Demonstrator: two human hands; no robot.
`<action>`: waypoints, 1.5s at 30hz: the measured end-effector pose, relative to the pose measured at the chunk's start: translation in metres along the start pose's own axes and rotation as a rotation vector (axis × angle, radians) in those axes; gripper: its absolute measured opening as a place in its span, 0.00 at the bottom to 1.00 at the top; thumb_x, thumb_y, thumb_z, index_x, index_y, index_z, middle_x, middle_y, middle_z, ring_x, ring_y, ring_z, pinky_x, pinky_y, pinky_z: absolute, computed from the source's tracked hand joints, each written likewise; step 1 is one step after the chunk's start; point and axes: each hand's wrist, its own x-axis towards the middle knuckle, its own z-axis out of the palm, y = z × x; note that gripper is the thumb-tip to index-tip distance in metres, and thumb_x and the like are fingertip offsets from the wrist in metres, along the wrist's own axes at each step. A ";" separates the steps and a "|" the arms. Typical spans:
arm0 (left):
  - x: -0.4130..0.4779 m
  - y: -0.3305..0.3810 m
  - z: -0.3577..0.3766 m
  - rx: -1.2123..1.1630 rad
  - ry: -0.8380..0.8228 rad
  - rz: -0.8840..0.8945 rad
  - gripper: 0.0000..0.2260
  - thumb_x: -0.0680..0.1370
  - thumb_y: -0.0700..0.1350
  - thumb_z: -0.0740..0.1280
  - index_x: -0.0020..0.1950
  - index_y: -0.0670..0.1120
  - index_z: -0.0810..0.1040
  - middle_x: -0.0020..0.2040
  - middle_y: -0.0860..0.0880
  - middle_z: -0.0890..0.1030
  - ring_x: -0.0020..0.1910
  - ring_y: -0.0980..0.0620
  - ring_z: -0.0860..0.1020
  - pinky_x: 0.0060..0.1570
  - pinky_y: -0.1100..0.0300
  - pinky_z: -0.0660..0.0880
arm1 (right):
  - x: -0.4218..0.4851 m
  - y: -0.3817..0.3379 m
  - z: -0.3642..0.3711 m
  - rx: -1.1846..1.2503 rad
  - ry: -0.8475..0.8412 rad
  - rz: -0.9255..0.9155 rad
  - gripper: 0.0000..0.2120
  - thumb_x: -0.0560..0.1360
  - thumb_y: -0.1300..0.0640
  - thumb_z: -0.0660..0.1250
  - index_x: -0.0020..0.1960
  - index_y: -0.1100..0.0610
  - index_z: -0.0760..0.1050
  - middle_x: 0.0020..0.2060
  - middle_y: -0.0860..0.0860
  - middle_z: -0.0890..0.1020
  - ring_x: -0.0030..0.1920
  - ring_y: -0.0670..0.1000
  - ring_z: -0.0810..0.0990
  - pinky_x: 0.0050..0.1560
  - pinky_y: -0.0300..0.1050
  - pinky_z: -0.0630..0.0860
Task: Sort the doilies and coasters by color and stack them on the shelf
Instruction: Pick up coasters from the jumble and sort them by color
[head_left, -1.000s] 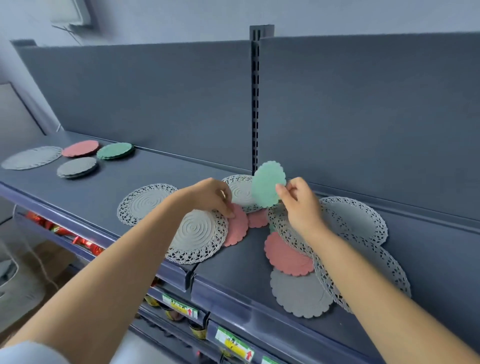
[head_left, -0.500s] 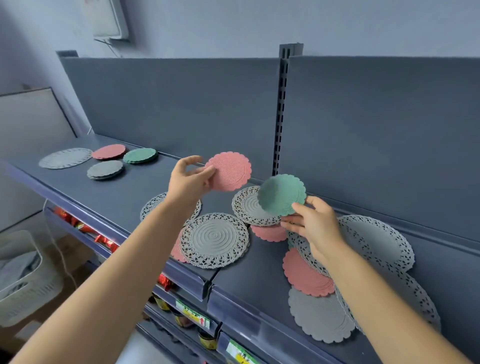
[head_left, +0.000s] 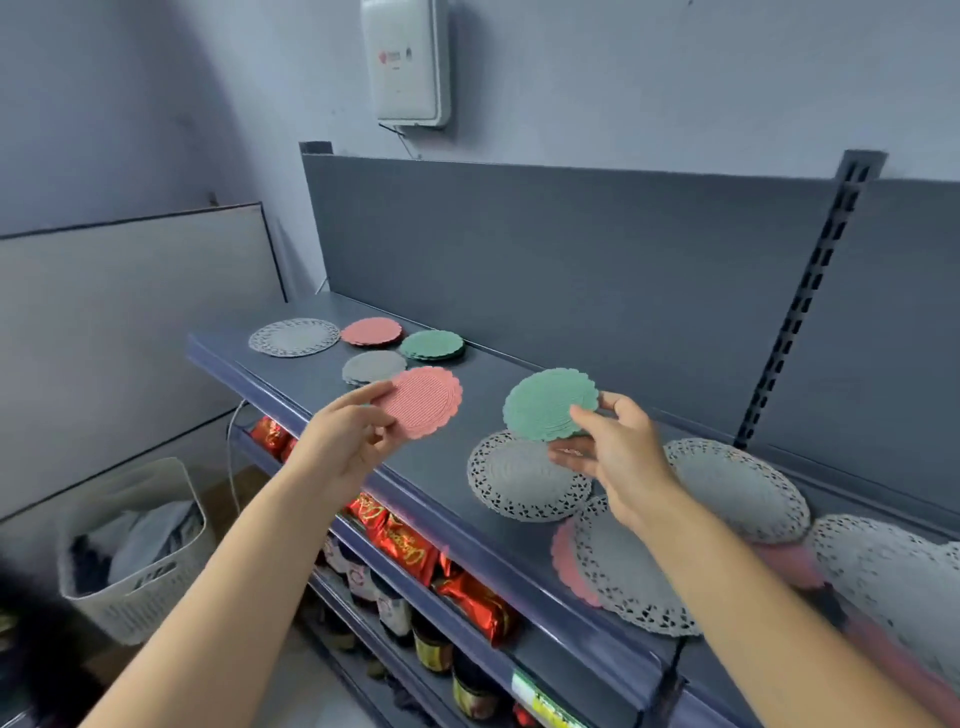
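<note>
Two coasters up in the air over the shelf (head_left: 291, 376), one per hand. Left hand (head_left: 353, 441) pinching the pink coaster (head_left: 426, 402) by its left edge, forefinger stretched along the rim, just in front of the grey stack (head_left: 370, 365). Right hand (head_left: 618, 457) gripping the green coaster (head_left: 548, 402) between thumb and forefinger at its lower right edge, other fingers loosely spread underneath, directly above the near doily (head_left: 524, 480). Well apart at the shelf's left end, four separate piles: far doily (head_left: 293, 336) lying flat, pink stack (head_left: 371, 331), green stack (head_left: 432, 345), and the grey stack nearest the front. Around the right wrist, loose pieces lying overlapped: second doily (head_left: 628, 582) covering most of a pink piece (head_left: 563, 564), third doily (head_left: 737, 488) close to the back panel (head_left: 571, 270), fourth doily (head_left: 883, 577) blurred at the right edge with more pink underneath. Below the shelf, red packets (head_left: 410, 553) and jars (head_left: 431, 647). Off to the left, white basket (head_left: 140, 561) with cloth inside. High on the wall (head_left: 156, 104), white box (head_left: 408, 62).
</note>
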 end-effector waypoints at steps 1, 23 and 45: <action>0.006 0.009 -0.021 0.014 0.018 0.015 0.15 0.76 0.26 0.58 0.53 0.40 0.78 0.60 0.38 0.74 0.52 0.44 0.77 0.33 0.62 0.79 | 0.005 0.006 0.020 -0.004 -0.009 0.010 0.10 0.79 0.65 0.61 0.60 0.61 0.68 0.50 0.60 0.78 0.34 0.53 0.80 0.35 0.47 0.82; 0.228 0.122 -0.115 0.276 0.051 0.092 0.17 0.75 0.29 0.65 0.62 0.42 0.75 0.51 0.44 0.78 0.48 0.46 0.77 0.41 0.57 0.82 | 0.177 0.064 0.193 0.070 0.165 0.056 0.18 0.78 0.68 0.60 0.67 0.60 0.66 0.58 0.59 0.78 0.40 0.54 0.81 0.39 0.48 0.81; 0.421 0.121 -0.072 1.865 -0.681 0.680 0.09 0.74 0.46 0.61 0.50 0.50 0.78 0.48 0.49 0.79 0.48 0.44 0.76 0.43 0.59 0.70 | 0.258 0.083 0.227 -1.175 0.554 0.093 0.18 0.73 0.46 0.68 0.61 0.49 0.75 0.57 0.50 0.74 0.56 0.54 0.76 0.52 0.46 0.73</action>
